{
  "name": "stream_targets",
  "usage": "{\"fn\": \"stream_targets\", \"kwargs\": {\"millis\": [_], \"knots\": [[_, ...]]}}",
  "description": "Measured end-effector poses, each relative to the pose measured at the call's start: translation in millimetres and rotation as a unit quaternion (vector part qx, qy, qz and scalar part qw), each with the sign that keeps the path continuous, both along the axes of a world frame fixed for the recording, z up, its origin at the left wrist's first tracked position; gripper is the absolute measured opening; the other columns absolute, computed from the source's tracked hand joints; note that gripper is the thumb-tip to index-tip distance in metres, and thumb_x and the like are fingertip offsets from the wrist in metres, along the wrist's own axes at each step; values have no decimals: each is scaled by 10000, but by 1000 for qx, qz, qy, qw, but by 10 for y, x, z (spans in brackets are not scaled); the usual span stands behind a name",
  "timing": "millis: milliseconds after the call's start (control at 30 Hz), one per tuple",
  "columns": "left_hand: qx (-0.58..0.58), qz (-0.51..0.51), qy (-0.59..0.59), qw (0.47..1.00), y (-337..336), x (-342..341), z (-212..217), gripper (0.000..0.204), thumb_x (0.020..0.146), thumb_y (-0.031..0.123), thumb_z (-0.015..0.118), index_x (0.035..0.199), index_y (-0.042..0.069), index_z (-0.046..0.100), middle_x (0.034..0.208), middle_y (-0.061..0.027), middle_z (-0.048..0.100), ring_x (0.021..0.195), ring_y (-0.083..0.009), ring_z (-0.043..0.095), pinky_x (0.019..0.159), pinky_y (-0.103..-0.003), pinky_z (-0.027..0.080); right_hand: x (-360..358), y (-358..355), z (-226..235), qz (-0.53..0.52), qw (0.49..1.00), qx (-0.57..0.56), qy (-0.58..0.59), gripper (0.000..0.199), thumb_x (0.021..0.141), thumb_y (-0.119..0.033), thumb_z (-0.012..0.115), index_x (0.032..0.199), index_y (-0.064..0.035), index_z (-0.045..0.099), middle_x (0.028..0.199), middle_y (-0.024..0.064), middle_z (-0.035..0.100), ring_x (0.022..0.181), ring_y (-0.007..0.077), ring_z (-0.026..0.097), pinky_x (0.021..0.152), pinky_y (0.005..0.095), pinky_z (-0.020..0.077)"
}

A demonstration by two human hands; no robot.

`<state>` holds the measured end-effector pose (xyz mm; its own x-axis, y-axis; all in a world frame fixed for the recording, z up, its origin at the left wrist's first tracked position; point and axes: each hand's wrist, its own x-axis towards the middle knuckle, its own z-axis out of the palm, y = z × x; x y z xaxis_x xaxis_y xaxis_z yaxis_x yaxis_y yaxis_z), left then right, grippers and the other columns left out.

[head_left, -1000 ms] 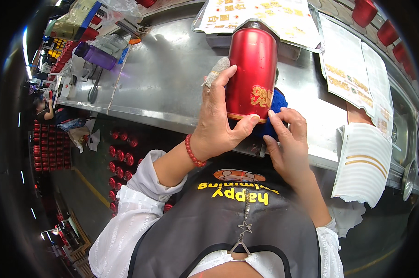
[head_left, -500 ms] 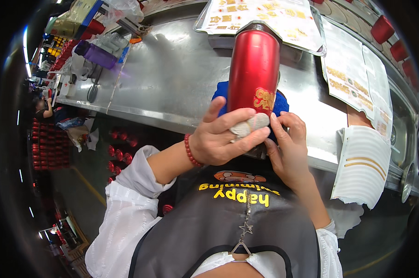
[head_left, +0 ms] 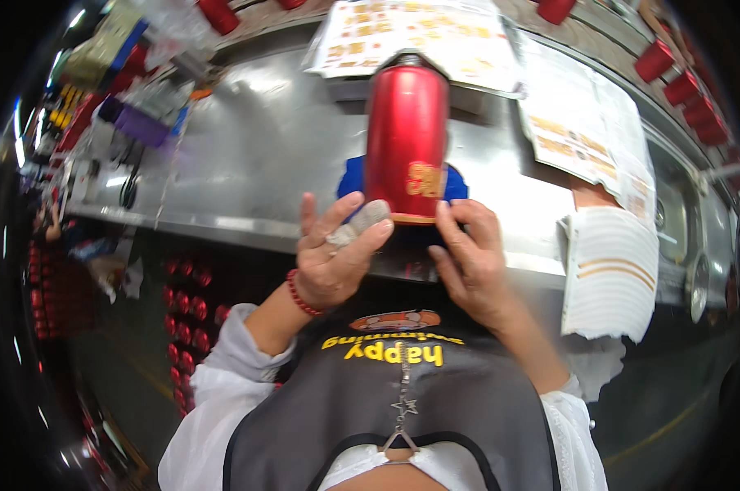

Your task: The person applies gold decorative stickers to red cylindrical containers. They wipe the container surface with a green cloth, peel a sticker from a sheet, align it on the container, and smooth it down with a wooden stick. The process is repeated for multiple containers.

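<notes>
A shiny red metal bottle (head_left: 407,131) lies on a blue cloth (head_left: 455,185), neck pointing away and base toward me. Gold lettering decals (head_left: 425,179) sit on its side near the base. My left hand (head_left: 335,258), wearing a red bead bracelet, is just left of the base. Between its fingers is a small grey-white cloth pad (head_left: 368,218); the other fingers are spread. At the base's right edge is my right hand (head_left: 476,258), its index fingertip against or very near the bottle. Its thumb and index are apart, with nothing visible between them.
Decal sheets (head_left: 415,37) lie on a raised tray at the back of the metal table (head_left: 263,139). More decal sheets (head_left: 570,123) and a striped white pad (head_left: 611,270) are at the right. A purple bottle (head_left: 141,124) lies far left. Red bottles (head_left: 191,307) stand below the table.
My left hand has drawn off the bottle's decal area to the left, still with the cloth pad. More of the base rim now shows. The whole view has shifted slightly.
</notes>
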<state>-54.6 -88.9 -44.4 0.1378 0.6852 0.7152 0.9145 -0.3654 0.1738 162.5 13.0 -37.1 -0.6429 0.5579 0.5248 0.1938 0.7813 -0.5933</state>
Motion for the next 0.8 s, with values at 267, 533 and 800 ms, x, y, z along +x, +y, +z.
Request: {"fn": "stream_targets", "kwargs": {"millis": [267,533,800], "knots": [[55,-119,183,974,440,-29,298,327,790,131,732,1089,262,742,997,65,683,1093,-151,564,1228,-529,192,368,346,138,-20,999,-2,25,499,751,123,622,1234,1,649,1144,152,573,1114,336,551,962,422,460],[4,-170,170,971,550,98,427,311,768,89,709,1049,220,733,1026,9,663,1136,-187,541,1216,-619,122,2386,2095,7,-454,816,59,-352,356,894,-65,531,1137,-191,758,1157,75,589,1171,301,522,907,470,499],[-16,-8,-29,999,211,-76,183,246,875,72,623,1094,168,683,1147,-143,592,1195,-283,499,1178,-663,182,2792,2631,-228,-465,785,62,-404,396,900,-86,526,1210,-231,725,1182,76,585,1193,295,515,953,442,493]]}}
